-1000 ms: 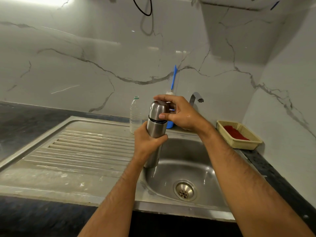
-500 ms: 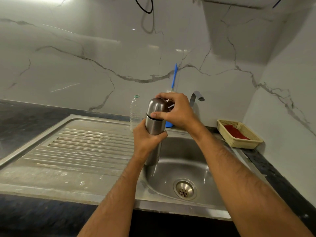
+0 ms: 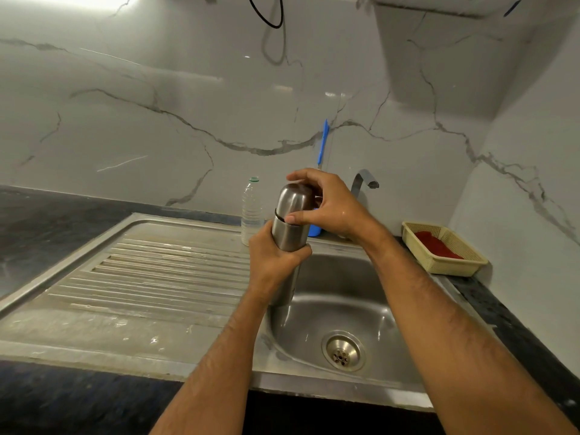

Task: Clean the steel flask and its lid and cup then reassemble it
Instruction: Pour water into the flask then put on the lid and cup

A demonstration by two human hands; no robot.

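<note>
Steel fills most of this view from the person's head: a brushed stainless-steel sink basin with a ribbed draining board to its left, set in a dark counter against white marble-patterned wall tiles. Held upright over the basin's left edge is the cylindrical steel flask, well above the drain. The left hand is wrapped around the flask's middle, fingers curled tight on the body. The right hand comes in from the side, thumb and fingertips pinching the domed steel cup that caps the flask. A dark seam shows where cup meets body.

Behind the hands stand a clear plastic water bottle, a blue-handled brush leaning on the wall, and a curved tap. A cream woven basket holding something red sits on the counter to the right.

Judging by the grip, the step in hand is twisting the cup; whether on or off cannot be told. The next move calls for a firm left hold while the right turns.
</note>
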